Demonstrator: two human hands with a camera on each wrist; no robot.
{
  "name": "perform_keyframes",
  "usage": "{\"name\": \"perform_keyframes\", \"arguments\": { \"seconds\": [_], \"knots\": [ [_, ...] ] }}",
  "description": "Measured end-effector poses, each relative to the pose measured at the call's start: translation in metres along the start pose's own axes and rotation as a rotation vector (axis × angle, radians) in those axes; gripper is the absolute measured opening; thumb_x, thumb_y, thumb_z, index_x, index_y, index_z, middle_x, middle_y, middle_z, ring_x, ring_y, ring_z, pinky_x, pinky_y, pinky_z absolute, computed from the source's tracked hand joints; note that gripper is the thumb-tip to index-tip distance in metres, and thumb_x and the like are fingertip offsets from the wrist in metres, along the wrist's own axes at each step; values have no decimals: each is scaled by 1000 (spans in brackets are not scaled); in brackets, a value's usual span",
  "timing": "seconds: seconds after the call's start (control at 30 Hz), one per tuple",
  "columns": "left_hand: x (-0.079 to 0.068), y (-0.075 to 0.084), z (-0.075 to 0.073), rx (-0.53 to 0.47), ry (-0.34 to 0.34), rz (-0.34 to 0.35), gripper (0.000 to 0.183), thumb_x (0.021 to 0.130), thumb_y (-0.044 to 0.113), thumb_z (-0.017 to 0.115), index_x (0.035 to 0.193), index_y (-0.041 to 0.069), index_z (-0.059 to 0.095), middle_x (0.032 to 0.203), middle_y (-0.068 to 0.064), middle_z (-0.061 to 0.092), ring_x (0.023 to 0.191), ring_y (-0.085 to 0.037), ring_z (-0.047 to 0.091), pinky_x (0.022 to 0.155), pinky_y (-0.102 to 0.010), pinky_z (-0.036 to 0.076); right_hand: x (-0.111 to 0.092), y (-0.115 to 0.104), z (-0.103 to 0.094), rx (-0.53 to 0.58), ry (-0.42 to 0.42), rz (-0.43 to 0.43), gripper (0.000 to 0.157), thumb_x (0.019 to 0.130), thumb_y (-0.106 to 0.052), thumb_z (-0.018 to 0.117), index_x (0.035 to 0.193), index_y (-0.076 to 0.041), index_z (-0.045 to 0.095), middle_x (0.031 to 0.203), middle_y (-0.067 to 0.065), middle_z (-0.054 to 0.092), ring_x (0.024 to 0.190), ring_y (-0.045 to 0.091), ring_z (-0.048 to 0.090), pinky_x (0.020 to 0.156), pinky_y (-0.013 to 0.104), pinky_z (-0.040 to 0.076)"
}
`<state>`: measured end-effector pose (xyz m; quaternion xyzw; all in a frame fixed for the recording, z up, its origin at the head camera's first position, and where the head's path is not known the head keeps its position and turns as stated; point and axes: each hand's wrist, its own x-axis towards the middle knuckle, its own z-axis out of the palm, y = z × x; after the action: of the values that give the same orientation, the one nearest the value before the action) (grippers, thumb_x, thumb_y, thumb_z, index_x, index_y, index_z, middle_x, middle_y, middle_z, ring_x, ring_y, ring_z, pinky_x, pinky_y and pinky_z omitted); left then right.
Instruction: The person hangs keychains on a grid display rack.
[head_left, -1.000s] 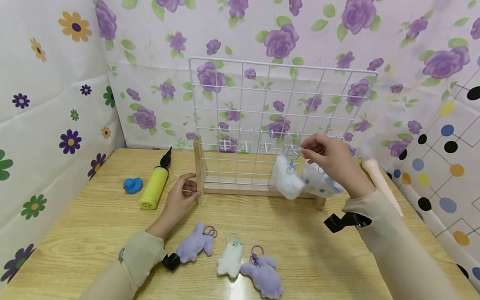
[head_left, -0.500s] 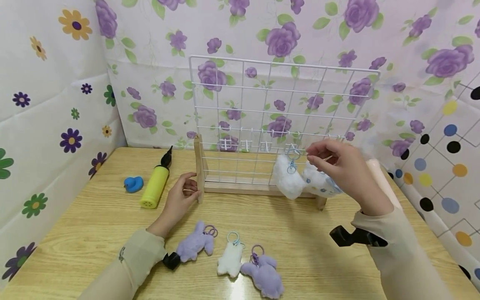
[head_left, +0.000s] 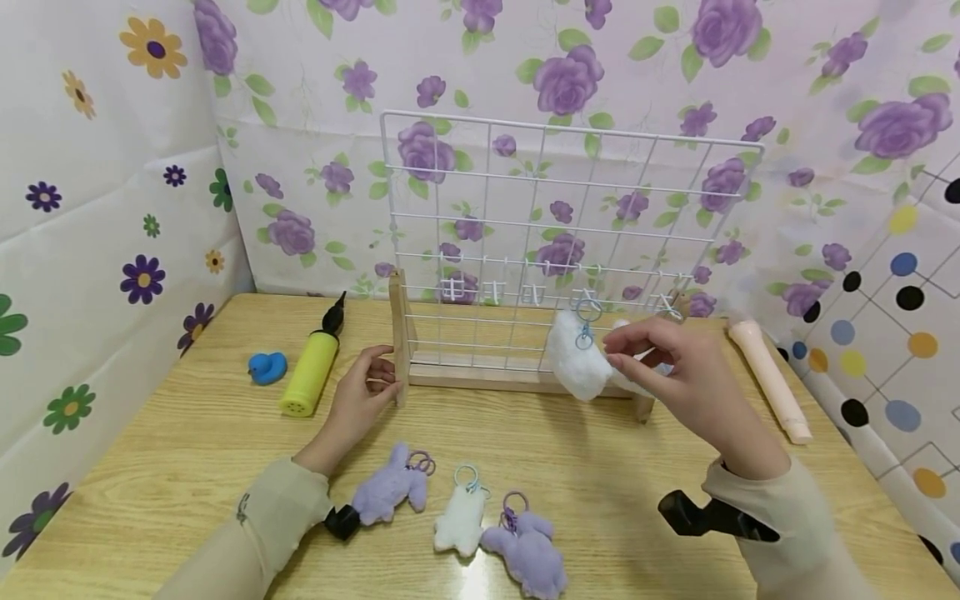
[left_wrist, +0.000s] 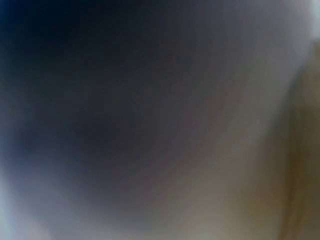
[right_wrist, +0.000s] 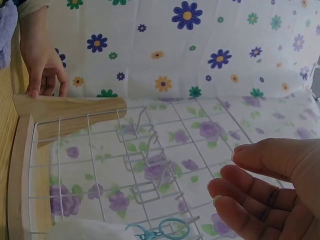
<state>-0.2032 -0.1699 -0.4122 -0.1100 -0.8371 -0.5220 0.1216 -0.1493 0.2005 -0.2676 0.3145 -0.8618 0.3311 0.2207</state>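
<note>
My left hand touches the wooden side post of a white wire grid rack with its fingertips. Its own wrist view is just blur. A white plush keychain hangs from a hook by its light-blue ring. Just right of it, my right hand has its thumb and fingers apart, with nothing between them in the right wrist view. That hand mostly hides a second white plush hanging at the right end of the rack.
Two purple plush keychains and a white one lie on the wooden table in front. Left stand a blue duck and a yellow hand pump. A pale pink tube lies at right.
My right hand has drawn away from the hooks, first right, then down in front of the right-hand white plush. My left hand stays at the side post.
</note>
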Motion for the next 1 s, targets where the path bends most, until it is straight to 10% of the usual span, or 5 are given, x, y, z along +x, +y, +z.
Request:
{"name": "perform_keyframes", "arguments": {
  "seconds": [0.77,1.0],
  "knots": [
    [-1,4,0,-8,0,-12,49,86,-7,65,131,-3,46,107,-25,59,97,-38,60,79,-27,54,-39,14,56,131,-230,70,18,88,-7,68,103,-17,68,95,-1,70,81,0,61,63,21,55],
    [6,-27,4,-6,4,-2,53,86,-3,68,134,2,46,108,-22,60,97,-33,61,78,-24,54,-48,22,79,200,-331,129,13,90,-14,67,103,-17,68,97,2,70,82,0,61,65,21,53]
  ]
}}
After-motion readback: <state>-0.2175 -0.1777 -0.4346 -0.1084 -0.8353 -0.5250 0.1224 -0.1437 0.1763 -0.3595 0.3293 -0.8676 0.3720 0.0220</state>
